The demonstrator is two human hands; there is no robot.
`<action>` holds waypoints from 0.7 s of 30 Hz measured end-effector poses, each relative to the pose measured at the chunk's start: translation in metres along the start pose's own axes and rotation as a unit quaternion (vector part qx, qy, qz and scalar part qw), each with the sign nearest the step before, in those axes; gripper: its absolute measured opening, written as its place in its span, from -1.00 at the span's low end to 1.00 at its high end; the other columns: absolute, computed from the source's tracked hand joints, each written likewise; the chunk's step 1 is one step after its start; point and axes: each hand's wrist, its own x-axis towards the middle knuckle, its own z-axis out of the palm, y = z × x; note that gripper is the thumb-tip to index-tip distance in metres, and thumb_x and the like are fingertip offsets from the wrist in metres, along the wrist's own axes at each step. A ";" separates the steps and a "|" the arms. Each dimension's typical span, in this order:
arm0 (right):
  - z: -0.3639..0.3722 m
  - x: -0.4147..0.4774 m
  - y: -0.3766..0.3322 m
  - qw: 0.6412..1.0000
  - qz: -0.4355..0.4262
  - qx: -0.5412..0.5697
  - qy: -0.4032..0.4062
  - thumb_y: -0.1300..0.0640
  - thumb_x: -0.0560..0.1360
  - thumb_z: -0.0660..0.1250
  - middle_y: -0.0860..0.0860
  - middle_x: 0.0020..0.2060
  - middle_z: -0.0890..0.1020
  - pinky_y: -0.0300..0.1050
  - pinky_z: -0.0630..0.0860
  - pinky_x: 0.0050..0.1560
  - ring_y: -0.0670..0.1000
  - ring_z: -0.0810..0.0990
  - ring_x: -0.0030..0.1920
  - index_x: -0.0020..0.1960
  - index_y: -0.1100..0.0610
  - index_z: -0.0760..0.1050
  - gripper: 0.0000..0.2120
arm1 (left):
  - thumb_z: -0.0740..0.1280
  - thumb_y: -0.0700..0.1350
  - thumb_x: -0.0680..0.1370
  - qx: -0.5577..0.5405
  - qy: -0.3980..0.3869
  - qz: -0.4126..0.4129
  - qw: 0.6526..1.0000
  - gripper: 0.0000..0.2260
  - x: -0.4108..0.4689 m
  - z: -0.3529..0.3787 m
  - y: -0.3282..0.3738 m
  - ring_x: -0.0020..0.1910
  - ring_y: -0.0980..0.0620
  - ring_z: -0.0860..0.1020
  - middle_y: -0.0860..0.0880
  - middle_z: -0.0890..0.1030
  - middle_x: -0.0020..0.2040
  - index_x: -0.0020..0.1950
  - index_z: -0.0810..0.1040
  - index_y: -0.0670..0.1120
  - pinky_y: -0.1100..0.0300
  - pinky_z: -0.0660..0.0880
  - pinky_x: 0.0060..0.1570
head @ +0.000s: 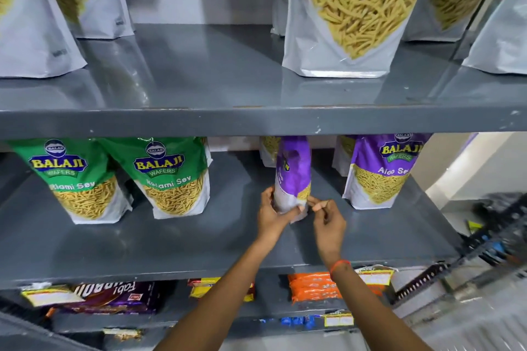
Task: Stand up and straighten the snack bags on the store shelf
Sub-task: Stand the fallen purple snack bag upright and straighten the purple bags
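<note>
A purple and white snack bag (pixel 293 174) stands edge-on on the grey middle shelf (pixel 199 236), turned sideways to me. My left hand (pixel 271 215) grips its bottom left corner. My right hand (pixel 328 218) pinches the bag's bottom right corner with fingertips. A purple Aloo Sev bag (pixel 380 177) stands upright to the right, facing front. Two green Ratlami Sev bags (pixel 82 179) (pixel 174 179) stand upright on the left.
The upper shelf (pixel 228 120) carries several white pouches of yellow sev (pixel 350 14). Below, a lower shelf holds flat biscuit packs, purple (pixel 114 298) and orange (pixel 313 286). More purple bags stand behind the held one. A white wall and blurred dark objects are at the right.
</note>
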 end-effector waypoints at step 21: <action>0.025 0.043 -0.011 0.978 0.099 0.072 -0.167 0.28 0.28 0.44 0.17 0.38 0.35 0.00 0.34 0.36 0.12 0.35 0.37 0.44 0.19 0.12 -0.18 | 0.37 -0.32 0.45 -0.084 -0.134 0.008 0.987 -0.70 0.066 -0.044 0.000 0.12 -0.04 0.53 -0.26 0.53 0.26 0.14 0.44 -0.16 -0.04 0.44 0.29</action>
